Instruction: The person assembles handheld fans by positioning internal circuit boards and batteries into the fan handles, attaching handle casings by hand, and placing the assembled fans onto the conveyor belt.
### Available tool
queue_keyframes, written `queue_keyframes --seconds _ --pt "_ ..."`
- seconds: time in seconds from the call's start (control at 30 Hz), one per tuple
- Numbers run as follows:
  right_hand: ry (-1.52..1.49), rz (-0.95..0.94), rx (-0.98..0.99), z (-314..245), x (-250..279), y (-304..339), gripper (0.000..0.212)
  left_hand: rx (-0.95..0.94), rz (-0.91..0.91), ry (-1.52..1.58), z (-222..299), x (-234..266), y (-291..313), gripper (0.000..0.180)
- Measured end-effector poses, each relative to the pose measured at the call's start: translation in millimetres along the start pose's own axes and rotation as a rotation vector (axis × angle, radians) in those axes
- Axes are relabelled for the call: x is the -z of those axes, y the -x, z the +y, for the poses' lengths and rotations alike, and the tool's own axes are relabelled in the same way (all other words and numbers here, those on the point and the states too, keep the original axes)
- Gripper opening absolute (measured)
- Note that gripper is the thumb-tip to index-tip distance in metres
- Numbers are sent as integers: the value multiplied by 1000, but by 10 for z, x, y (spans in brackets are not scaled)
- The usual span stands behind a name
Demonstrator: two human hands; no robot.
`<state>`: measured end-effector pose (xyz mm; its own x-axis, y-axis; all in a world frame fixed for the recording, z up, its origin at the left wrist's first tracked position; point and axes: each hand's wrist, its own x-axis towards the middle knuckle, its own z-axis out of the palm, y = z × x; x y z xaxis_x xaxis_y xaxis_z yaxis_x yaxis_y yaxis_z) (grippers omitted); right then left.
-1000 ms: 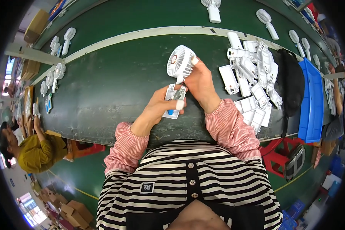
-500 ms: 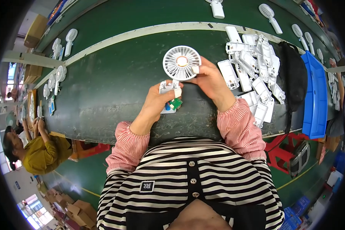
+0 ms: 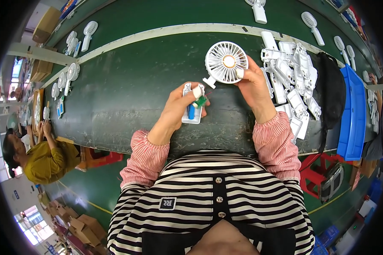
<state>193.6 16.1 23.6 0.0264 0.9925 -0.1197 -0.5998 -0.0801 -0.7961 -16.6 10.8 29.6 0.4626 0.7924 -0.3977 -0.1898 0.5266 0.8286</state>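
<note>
Nearest the body, the left hand (image 3: 178, 108) is closed around an open white handle shell (image 3: 192, 111), which is cradled face-up so that its inside is exposed: a blue cylindrical cell (image 3: 192, 111) is seated in it and a small green circuit board (image 3: 201, 101) is pinned at its upper end by the taped thumb. The shell is held just above the near edge of the dark green bench (image 3: 127, 91), apparently so that the parts stay level and cannot drop out.

Just beyond, the round white fan head (image 3: 226, 63) is pinched by its rim in the right hand (image 3: 253, 85), fingers pressed on the right side of the grille, with its short neck pointed down-left toward the shell. Thin wires seem to run from the neck to the board, though they are too fine to be traced with certainty; that would explain why the two halves are kept so close together.

To the right, a heap of empty white handle shells (image 3: 291, 80) is laid within reach of the right hand, with a blue tray (image 3: 352, 112) beyond it.

Farther off, past a pale strip (image 3: 157, 32) across the bench, finished white fans (image 3: 86, 35) are laid out.
</note>
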Motion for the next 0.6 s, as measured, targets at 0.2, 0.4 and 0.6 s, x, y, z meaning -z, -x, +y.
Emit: queue_keyframes --seconds 0.2,0.4,0.6 --pt "-116 -77 -1 -22 -37 60 52 15 7 147 18 15 30 38" --pt "235 -254 -23 -65 -185 -14 60 30 -117 -114 21 -87 87 36" --pt "266 -286 -95 -103 -152 -75 61 -45 -139 -93 0 -82 89 32"
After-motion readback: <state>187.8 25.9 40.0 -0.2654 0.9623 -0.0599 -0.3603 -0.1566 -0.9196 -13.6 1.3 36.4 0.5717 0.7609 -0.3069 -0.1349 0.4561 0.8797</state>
